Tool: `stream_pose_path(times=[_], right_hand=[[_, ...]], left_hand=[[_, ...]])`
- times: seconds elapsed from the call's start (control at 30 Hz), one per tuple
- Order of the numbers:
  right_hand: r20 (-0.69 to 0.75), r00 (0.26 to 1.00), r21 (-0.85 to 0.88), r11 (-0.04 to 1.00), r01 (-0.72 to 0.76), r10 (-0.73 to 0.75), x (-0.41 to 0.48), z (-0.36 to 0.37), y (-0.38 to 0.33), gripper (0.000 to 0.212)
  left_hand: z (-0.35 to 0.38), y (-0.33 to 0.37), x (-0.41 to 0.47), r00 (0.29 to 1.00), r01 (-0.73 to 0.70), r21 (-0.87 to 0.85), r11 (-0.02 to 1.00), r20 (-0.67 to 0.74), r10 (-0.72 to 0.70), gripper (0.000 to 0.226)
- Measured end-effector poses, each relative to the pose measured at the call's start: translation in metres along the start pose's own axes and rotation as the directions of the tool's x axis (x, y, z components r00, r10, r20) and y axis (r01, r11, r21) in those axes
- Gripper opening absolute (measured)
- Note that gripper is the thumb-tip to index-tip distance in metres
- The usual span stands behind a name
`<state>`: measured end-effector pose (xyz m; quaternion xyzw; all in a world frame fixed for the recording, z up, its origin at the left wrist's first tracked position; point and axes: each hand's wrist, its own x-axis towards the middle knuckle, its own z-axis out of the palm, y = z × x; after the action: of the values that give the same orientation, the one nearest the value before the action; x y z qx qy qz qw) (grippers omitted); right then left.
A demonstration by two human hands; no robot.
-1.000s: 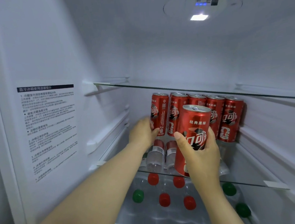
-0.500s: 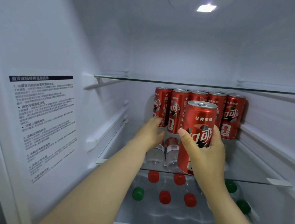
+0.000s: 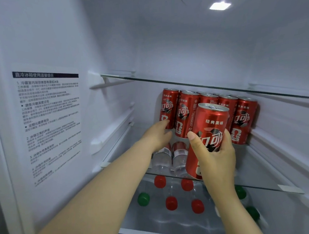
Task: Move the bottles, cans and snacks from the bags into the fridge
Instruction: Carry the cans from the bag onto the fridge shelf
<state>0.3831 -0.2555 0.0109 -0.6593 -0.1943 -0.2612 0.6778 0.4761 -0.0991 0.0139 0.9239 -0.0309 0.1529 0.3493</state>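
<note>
Inside the fridge, a row of red cola cans (image 3: pixel 187 114) stands at the back of a glass shelf (image 3: pixel 266 170). My left hand (image 3: pixel 156 136) reaches in from the lower left, its fingertips touching the lower part of the leftmost can (image 3: pixel 168 106). My right hand (image 3: pixel 218 159) grips another red cola can (image 3: pixel 211 121) from behind, holding it upright just in front of the row, above the shelf's front part.
Clear bottles with red caps (image 3: pixel 171 203) and green caps (image 3: pixel 143 199) fill the level below the glass shelf. A second glass shelf (image 3: pixel 165 82) hangs just above the cans. A printed notice (image 3: pixel 51 122) is stuck on the left wall.
My left hand's fingers have loosened from around the leftmost can and now just touch it. My right hand still holds its can in front of the row.
</note>
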Motion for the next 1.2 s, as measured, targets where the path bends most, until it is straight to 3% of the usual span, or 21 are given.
stream_pose_path(times=[0.17, 0.3, 0.43, 0.67, 0.83, 1.1, 1.2], right_hand=[[0.083, 0.996, -0.07, 0.998, -0.006, 0.012, 0.009, -0.002, 0.008, 0.047], [0.226, 0.958, -0.214, 0.969, -0.126, 0.174, 0.028, -0.009, 0.015, 0.061], [0.384, 0.865, -0.283, 0.933, -0.223, 0.323, 0.044, -0.047, 0.019, 0.028], [0.019, 0.969, -0.429, 0.878, -0.214, 0.245, 0.06, -0.057, 0.046, 0.009], [-0.007, 0.989, -0.587, 0.8, -0.124, 0.148, 0.055, -0.058, 0.049, 0.016], [0.017, 0.989, -0.684, 0.723, -0.097, 0.149, 0.057, -0.058, 0.054, 0.026], [0.03, 0.992, -0.705, 0.706, -0.068, 0.126, 0.056, -0.057, 0.054, 0.025]], left_hand=[[-0.004, 0.0, -0.016, 1.0, 0.005, -0.097, 0.995, 0.01, -0.004, 0.046], [-0.01, 0.004, -0.039, 0.999, -0.036, -0.172, 0.984, 0.01, 0.038, 0.049], [-0.012, 0.01, -0.059, 0.996, -0.071, -0.262, 0.963, 0.04, 0.084, 0.055], [-0.002, 0.035, -0.066, 0.996, -0.082, -0.314, 0.946, 0.001, 0.087, 0.076], [0.023, 0.056, -0.055, 0.995, -0.076, -0.436, 0.897, -0.087, 0.042, 0.066], [0.016, 0.046, -0.046, 0.999, -0.04, -0.406, 0.913, -0.034, 0.029, 0.059], [0.002, 0.035, -0.039, 0.995, -0.003, -0.338, 0.941, -0.097, -0.032, 0.06]])
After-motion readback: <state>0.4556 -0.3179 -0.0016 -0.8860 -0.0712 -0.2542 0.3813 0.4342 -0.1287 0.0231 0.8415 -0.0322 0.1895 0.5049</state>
